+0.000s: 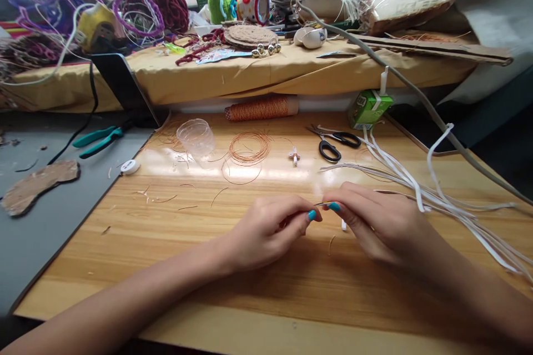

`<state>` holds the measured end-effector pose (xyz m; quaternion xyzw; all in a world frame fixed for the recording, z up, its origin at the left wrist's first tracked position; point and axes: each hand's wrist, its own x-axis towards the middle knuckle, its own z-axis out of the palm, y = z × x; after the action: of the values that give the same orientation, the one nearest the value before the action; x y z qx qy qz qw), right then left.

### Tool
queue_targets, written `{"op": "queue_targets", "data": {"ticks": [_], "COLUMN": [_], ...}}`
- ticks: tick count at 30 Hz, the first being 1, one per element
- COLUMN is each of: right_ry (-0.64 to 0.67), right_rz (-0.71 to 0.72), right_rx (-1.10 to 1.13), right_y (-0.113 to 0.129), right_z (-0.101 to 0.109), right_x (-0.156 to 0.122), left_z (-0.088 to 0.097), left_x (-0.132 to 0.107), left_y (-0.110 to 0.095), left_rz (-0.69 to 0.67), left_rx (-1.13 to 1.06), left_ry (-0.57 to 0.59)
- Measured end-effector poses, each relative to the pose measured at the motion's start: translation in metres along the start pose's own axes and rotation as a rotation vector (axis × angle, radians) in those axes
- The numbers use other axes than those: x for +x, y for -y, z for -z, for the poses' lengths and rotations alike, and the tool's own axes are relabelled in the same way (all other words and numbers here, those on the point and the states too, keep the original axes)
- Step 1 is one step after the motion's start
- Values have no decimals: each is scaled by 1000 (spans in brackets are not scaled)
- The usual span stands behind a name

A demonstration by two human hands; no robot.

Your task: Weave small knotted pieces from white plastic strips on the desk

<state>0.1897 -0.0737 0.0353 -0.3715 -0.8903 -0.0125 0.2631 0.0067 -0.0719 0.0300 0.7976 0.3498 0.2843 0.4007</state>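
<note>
Above the wooden table, my left hand (275, 227) and my right hand (378, 222) face each other with thumb and fingertips pinched. A thin wire-like piece (321, 203), dark and partly yellowish, runs between the fingertips; too little shows to tell its exact kind. A short white end (343, 225) shows just below my right fingers. White cords (400, 175) lie beyond and to the right of my right hand. Ahead of the hands are black-handled scissors (333, 144), slightly spread, and a small white bundle tied with orange wire (294, 156).
A coil of copper-coloured wire (250, 148), a clear plastic cup (195, 137) and an orange thread spool (262, 108) lie farther back. Teal-handled pliers (100, 140) rest on the grey mat at left. A green carton (370, 109) stands below the cluttered cloth-covered shelf (250, 75).
</note>
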Motion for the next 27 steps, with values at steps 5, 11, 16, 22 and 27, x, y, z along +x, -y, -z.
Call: {"op": "queue_targets", "data": {"ticks": [5, 11, 16, 22, 27], "right_ry": [63, 204, 234, 164, 259], "right_rz": [-119, -154, -151, -200, -361], "right_rx": [-225, -392, -379, -235, 294], "right_y": [-9, -11, -8, -7, 3], "right_z": [-7, -4, -3, -7, -4], "right_x": [0, 2, 5, 6, 9], "left_z": [-2, -5, -6, -8, -8], "left_x": [2, 1, 1, 3, 4], "left_y": [4, 10, 13, 14, 14], "left_rz": [63, 102, 131, 222, 228], "left_rx": [12, 7, 17, -6, -5], "left_ry": [-67, -99, -93, -64, -78]}}
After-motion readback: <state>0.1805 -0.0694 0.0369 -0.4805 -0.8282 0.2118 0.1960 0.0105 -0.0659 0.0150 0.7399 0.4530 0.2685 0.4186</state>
